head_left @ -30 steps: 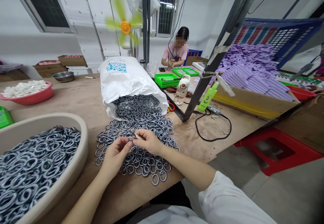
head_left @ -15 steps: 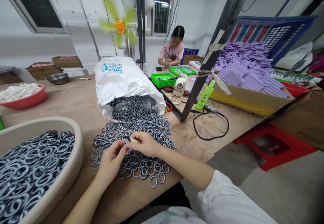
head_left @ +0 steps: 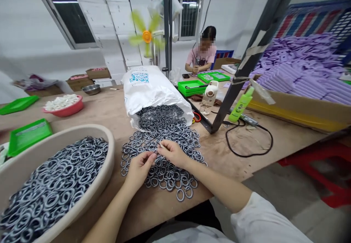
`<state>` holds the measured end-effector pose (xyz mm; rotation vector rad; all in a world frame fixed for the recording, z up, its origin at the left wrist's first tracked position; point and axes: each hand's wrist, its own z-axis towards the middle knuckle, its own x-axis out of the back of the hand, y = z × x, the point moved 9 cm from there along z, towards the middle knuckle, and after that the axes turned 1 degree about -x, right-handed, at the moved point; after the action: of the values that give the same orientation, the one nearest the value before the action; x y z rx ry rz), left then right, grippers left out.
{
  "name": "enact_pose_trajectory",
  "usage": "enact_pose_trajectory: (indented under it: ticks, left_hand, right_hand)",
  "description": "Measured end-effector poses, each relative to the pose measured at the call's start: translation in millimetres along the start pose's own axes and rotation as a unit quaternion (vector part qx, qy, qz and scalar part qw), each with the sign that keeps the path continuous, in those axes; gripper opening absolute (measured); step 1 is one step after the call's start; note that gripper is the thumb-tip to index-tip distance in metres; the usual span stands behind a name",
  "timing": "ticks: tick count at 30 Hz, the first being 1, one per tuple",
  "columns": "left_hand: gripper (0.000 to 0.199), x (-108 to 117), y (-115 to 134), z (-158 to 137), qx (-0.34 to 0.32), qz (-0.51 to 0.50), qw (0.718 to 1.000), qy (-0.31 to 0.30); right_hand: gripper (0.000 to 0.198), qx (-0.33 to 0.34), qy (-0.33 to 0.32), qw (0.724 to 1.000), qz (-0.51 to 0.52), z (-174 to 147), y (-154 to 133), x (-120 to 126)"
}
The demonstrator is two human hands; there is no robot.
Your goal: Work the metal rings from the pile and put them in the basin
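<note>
Both my hands work close together over a loose pile of grey rings (head_left: 171, 180) on the table. My left hand (head_left: 140, 169) is closed in a pinch; what lies between its thumb and fingertips is too small to make out. My right hand (head_left: 175, 154) is closed on a small pale-handled tool (head_left: 162, 146), its dark tip near the left fingertips. Behind them the pile runs back into the open mouth of a white sack (head_left: 156, 85) lying on its side. To the left stands a big beige tub (head_left: 109, 151) full of similar rings.
Past the tub are green trays (head_left: 30, 135) and a red basin (head_left: 70, 111) of white pieces. A metal post (head_left: 233, 78) rises at right, near a green bottle (head_left: 241, 105), a black cable (head_left: 249, 156) and a box (head_left: 296, 113) of purple pieces. Another person (head_left: 201, 54) sits across.
My view has swung left, so the scene sits further right and more of the tub and green trays shows. Both hands stay together over the pile, the right still gripping the pale tool.
</note>
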<state>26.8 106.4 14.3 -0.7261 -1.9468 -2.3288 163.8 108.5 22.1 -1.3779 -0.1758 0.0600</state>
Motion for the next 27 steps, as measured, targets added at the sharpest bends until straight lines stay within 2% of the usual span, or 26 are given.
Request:
enact_pose_trajectory:
  ticks: [7, 15, 19, 22, 27]
  left_hand:
    - [0.033, 7.6, 2.3, 1.4, -0.014, -0.013, 0.999, 0.036]
    - [0.046, -4.2, 0.2, 4.6, 0.031, -0.170, 0.985, 0.012]
    - [0.046, -10.9, 0.1, 3.5, 0.024, -0.236, 0.972, 0.002]
    - [0.042, -13.9, 2.1, 1.5, 0.022, -0.235, 0.972, 0.003]
    - [0.032, -15.8, 5.6, -1.6, 0.030, -0.178, 0.983, -0.005]
  right_hand:
    - [0.039, -0.020, 0.006, 0.998, 0.053, -0.4, 3.1, 0.4]
    - [0.046, -0.080, 0.009, 0.987, 0.142, -2.5, 11.2, -0.6]
    - [0.044, -0.090, 0.001, 0.983, 0.157, -4.9, 10.9, -2.3]
    - [0.046, -0.092, -0.005, 0.985, 0.146, -5.9, 10.9, -4.6]
    - [0.049, -0.072, -0.036, 0.991, 0.106, -5.0, 12.0, -13.6]
